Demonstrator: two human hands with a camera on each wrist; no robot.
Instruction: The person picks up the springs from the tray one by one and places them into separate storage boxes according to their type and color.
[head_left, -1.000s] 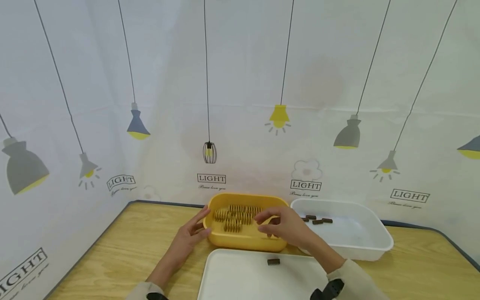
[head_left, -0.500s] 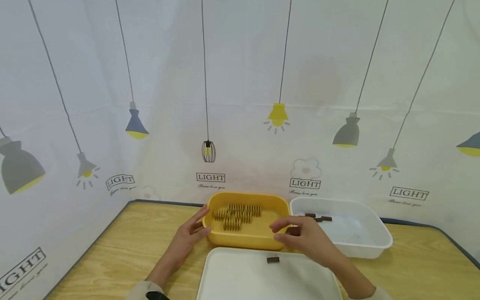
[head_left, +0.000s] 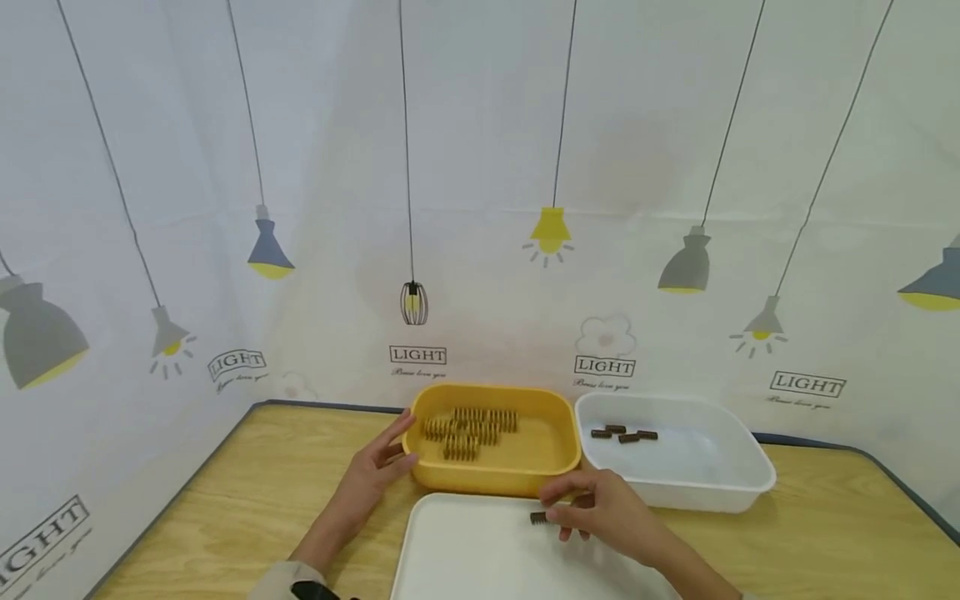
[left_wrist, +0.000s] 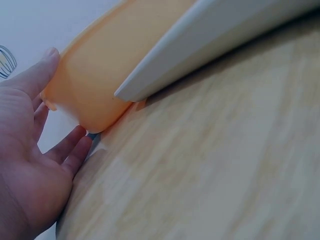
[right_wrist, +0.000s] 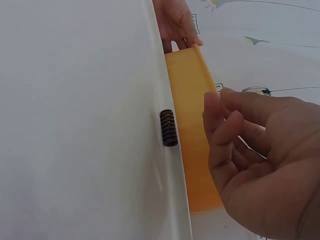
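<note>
My left hand [head_left: 369,473] rests against the left end of a yellow plastic tub [head_left: 536,442], its fairly straight fingers touching the rim and side. Inside lie several gold-coloured coil springs [head_left: 460,450]. A single dark brown coil spring [head_left: 537,517] lies along the far edge of a white tray [head_left: 457,550] in front. Over that edge is my right hand [head_left: 611,512], thumb and index apart and nothing between them; in the head view its fingertips overlap the brown spring's right end. The right wrist view shows this spring [right_wrist: 169,128] lying uncovered on the tray, beside the loosely bent fingers.
To the right of the yellow tub stands a white tub [head_left: 705,450] holding several dark brown springs [head_left: 628,438]. Everything sits on a wood-grain table [head_left: 300,467]. Behind it hangs a white curtain [head_left: 480,167] printed with lamps.
My right hand has moved from above the yellow tub back toward the tray's far edge, by the brown spring. The left hand stays on the tub.
</note>
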